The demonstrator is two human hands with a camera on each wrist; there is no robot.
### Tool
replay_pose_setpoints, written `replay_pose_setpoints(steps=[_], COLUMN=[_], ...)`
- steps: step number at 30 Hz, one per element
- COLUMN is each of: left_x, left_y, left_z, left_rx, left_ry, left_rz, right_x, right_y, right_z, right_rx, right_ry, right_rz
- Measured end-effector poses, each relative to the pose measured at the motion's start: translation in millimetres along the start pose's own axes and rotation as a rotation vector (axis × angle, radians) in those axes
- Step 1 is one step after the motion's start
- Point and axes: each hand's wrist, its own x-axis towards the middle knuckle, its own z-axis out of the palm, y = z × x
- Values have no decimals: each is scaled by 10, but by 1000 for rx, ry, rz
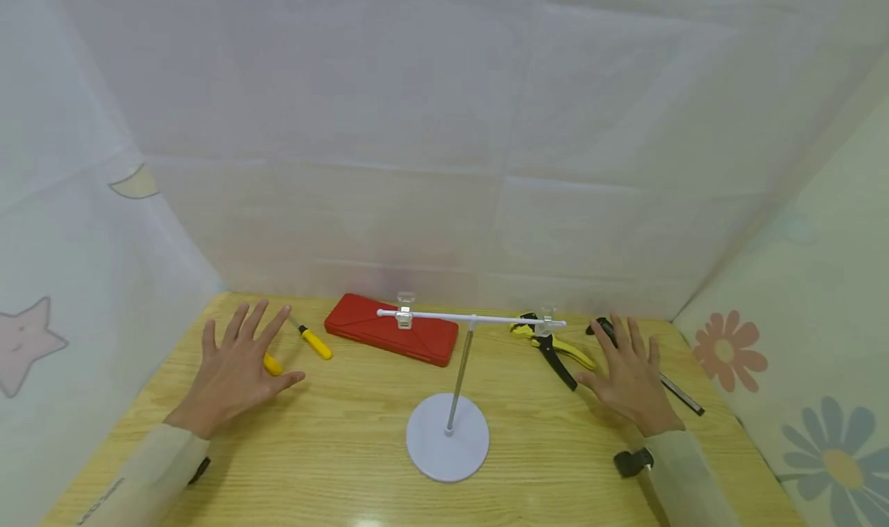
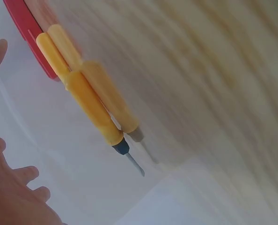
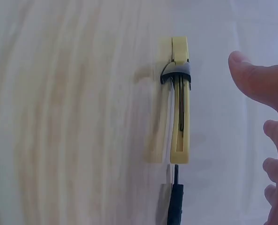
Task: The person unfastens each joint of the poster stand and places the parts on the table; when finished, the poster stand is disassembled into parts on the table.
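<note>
My left hand point(image 1: 232, 376) is held over the left side of the table with its fingers spread, gripping nothing. Close by are two yellow-handled screwdrivers point(image 1: 316, 343); the hand partly covers one screwdriver point(image 1: 273, 365). The left wrist view shows a screwdriver point(image 2: 94, 110) with a flat metal tip. On the right my right hand point(image 1: 628, 384) is also spread, with nothing in it. Its thumb is near the yellow-and-black handled pliers point(image 1: 552, 351). A long black-and-silver tool point(image 1: 681, 394) passes beneath this hand, its middle hidden. In the right wrist view the pliers' yellow handle point(image 3: 180, 117) appears.
Between the hands stands a white display stand, with a round base point(image 1: 447, 442), a thin post and a crossbar point(image 1: 444, 317) carrying clear clips. Behind it lies a closed red case point(image 1: 389, 330). White cloth point(image 1: 417, 164) walls off the table's back and sides.
</note>
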Motion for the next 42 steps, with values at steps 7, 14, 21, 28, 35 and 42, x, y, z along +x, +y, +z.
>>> replay_pose_setpoints(steps=[7,14,21,28,35,42], left_x=[17,77,126,161,194,252], left_y=[22,40,114,205,277,407], left_z=[-8,37,5,-60,-133,-244], left_rx=[-16,-37,-76,-89,-109,-154], left_ry=[-31,-36,-1,11,3,0], left_rz=[-11,1,24,39,50,68], right_x=[35,86,123,133,157,190], right_y=[-6,-29,-91,-118,-178,-276], right_z=[17,26,-18,-39,-59,-129], right_rx=[70,137,209,277,331,385], right_ry=[47,114,144,150,175,161], right_rz=[-12,-17,-29,-20,-38,-46])
